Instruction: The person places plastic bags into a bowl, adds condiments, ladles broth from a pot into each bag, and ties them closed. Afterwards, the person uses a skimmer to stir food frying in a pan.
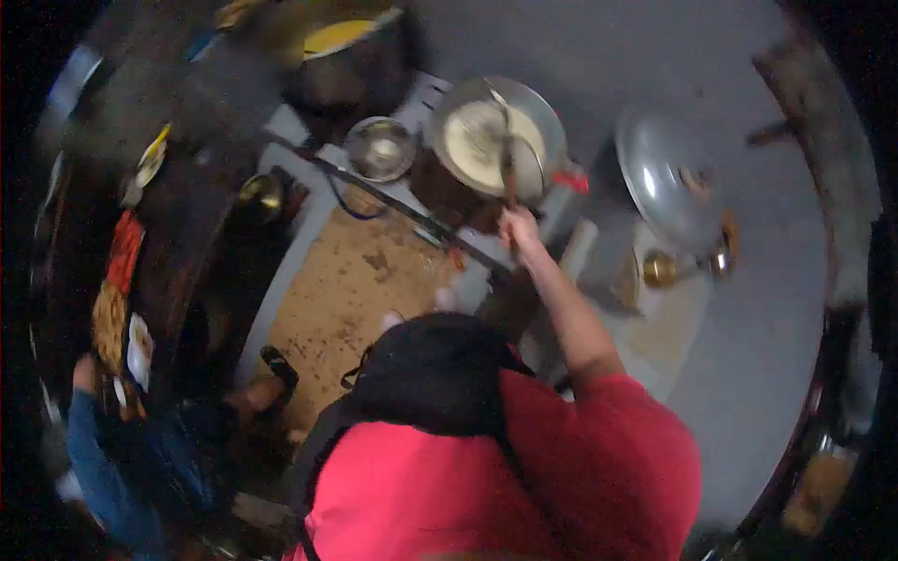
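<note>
My right hand (519,229) is closed around the handle of a long-handled ladle (509,173), with the arm stretched forward. The ladle reaches over a wide metal pan (556,114), and blur hides the exact shape of its head. A pale, creamy liquid (468,154) fills much of the pan's bottom. Just left of the pan stands a small steel bowl (381,150). My left hand does not show in the head view.
A big dark pot (341,79) with yellow inside stands at upper left. At right are a large metal lid (659,168) and a small brass pot (659,268). Another person in a blue sleeve (98,458) is at lower left, beside dishes of food.
</note>
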Available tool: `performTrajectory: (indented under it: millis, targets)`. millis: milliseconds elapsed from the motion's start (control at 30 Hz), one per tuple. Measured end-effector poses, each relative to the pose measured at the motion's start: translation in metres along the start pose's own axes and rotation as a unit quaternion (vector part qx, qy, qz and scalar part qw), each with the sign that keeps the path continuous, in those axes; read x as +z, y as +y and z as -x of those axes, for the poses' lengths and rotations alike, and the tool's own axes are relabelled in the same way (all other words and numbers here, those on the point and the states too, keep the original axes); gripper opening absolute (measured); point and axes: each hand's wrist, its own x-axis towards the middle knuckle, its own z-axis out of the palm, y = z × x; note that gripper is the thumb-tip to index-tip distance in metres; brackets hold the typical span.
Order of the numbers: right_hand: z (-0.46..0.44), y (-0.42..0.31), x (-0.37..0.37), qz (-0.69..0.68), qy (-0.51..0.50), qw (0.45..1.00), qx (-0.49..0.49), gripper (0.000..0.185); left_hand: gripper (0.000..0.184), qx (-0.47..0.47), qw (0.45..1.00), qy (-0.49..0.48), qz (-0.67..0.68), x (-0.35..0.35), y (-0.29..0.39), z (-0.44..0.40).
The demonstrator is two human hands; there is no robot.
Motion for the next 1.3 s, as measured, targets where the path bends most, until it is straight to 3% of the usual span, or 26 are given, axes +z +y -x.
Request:
performTrajectory:
  millis: [33, 67, 200, 233, 300, 433, 467, 633, 733, 833, 900, 933, 967, 1000, 1033, 1100, 1200, 1233, 1267, 1300]
  targets:
    - [-0.013, -0.005, 0.006, 0.007, -0.015, 1.000, 0.013, 0.021, 0.026, -0.004, 1.000, 0.001, 0.003, -0.013, 0.017, -0.010]
    - [-0.019, -0.010, 0.019, 0.087, 0.099, 0.991, 0.002, 0.026, 0.025, -0.004, 1.000, 0.004, 0.012, -0.022, 0.032, -0.010]
    - [-0.012, -0.005, -0.026, 0.044, 0.155, 0.985, -0.065, 0.030, 0.023, 0.039, 0.999, -0.003, 0.035, -0.008, 0.051, -0.019]
    - [-0.012, -0.005, -0.041, 0.018, 0.119, 0.990, -0.068, 0.030, 0.022, 0.056, 0.998, -0.024, 0.034, 0.006, 0.054, -0.033]
    - [-0.004, -0.016, -0.056, 0.091, 0.169, 0.979, -0.073, 0.027, 0.021, 0.087, 0.993, -0.063, 0.039, 0.041, 0.071, -0.046]
    - [-0.013, -0.020, -0.062, 0.059, 0.129, 0.988, -0.052, 0.040, 0.020, 0.154, 0.983, -0.099, 0.002, 0.087, 0.132, -0.018]
    - [-0.016, -0.019, -0.058, 0.072, 0.129, 0.988, -0.052, 0.039, 0.019, 0.203, 0.972, -0.096, -0.069, 0.090, 0.129, -0.025]
    - [-0.013, 0.002, -0.024, 0.074, 0.120, 0.987, -0.077, 0.040, 0.013, 0.034, 0.978, -0.155, -0.136, 0.125, 0.098, -0.010]
    - [-0.001, 0.017, 0.000, 0.115, 0.126, 0.984, -0.055, 0.038, 0.011, -0.025, 0.961, -0.273, -0.020, 0.095, -0.007, -0.074]
    - [-0.001, 0.036, 0.028, 0.184, 0.149, 0.969, -0.070, 0.044, 0.010, 0.202, 0.928, -0.253, -0.187, 0.076, -0.069, -0.127]
    - [-0.020, 0.075, 0.041, 0.234, 0.175, 0.950, -0.113, 0.048, 0.024, 0.187, 0.913, -0.262, -0.249, 0.132, 0.083, -0.030]
    - [-0.008, 0.068, 0.056, 0.225, 0.172, 0.953, -0.109, 0.050, 0.032, 0.181, 0.861, -0.279, -0.383, 0.153, 0.123, -0.026]
    - [0.005, 0.059, 0.075, 0.217, 0.168, 0.956, -0.104, 0.052, 0.044, 0.163, 0.878, -0.289, -0.345, 0.191, 0.183, 0.023]
    - [-0.006, 0.081, 0.087, 0.176, 0.183, 0.960, -0.117, 0.044, 0.046, 0.157, 0.885, -0.316, -0.304, 0.221, 0.198, 0.016]
    - [-0.022, 0.105, 0.096, 0.134, 0.199, 0.962, -0.131, 0.037, 0.055, 0.238, 0.868, -0.368, -0.233, 0.251, 0.197, -0.007]
    - [-0.031, 0.122, 0.119, 0.127, 0.212, 0.963, -0.107, 0.034, 0.066, 0.071, 0.912, -0.385, -0.122, 0.311, 0.272, 0.068]
    - [0.014, 0.074, 0.149, 0.132, 0.196, 0.971, -0.031, 0.038, 0.070, -0.027, 0.943, -0.306, -0.124, 0.362, 0.337, 0.125]
    - [0.022, 0.063, 0.152, 0.122, 0.183, 0.975, -0.015, 0.042, 0.073, 0.059, 0.935, -0.302, -0.178, 0.374, 0.332, 0.110]
    - [0.019, 0.059, 0.149, -0.088, 0.145, 0.985, 0.023, 0.040, 0.077, 0.145, 0.917, -0.294, -0.228, 0.386, 0.321, 0.084]
    - [0.008, 0.069, 0.145, -0.156, 0.128, 0.980, 0.005, 0.042, 0.079, 0.182, 0.906, -0.267, -0.273, 0.395, 0.329, 0.086]
